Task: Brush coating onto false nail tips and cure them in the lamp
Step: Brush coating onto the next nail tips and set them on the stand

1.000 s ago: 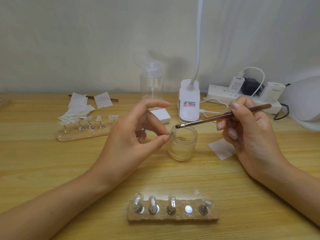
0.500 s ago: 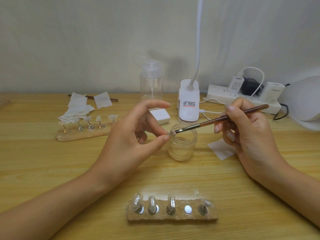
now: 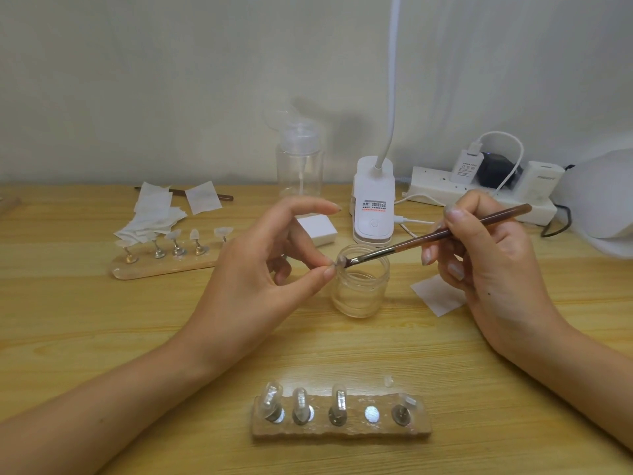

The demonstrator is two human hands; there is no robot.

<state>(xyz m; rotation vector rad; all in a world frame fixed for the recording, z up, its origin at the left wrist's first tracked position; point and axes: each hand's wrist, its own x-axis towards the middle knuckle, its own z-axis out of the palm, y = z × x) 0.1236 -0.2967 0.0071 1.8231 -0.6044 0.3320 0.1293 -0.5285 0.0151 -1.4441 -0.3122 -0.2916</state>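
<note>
My left hand pinches a small clear false nail tip between thumb and fingertips, just above the rim of an open glass jar. My right hand grips a brown-handled brush; its bristles touch the nail tip. Near the table's front edge a wooden holder carries several clear tips on metal stands, with one magnet spot bare. A second wooden holder with several tips on stands lies at the left. The white curing lamp sits at the far right edge.
A clear pump bottle, a white clip lamp and a power strip with plugs stand along the back. White wipes lie at back left, one wipe beside the jar, a white block behind my left hand.
The brush tip moved down and left from above the jar onto the nail tip held in my left hand. My left hand stayed nearly still.
</note>
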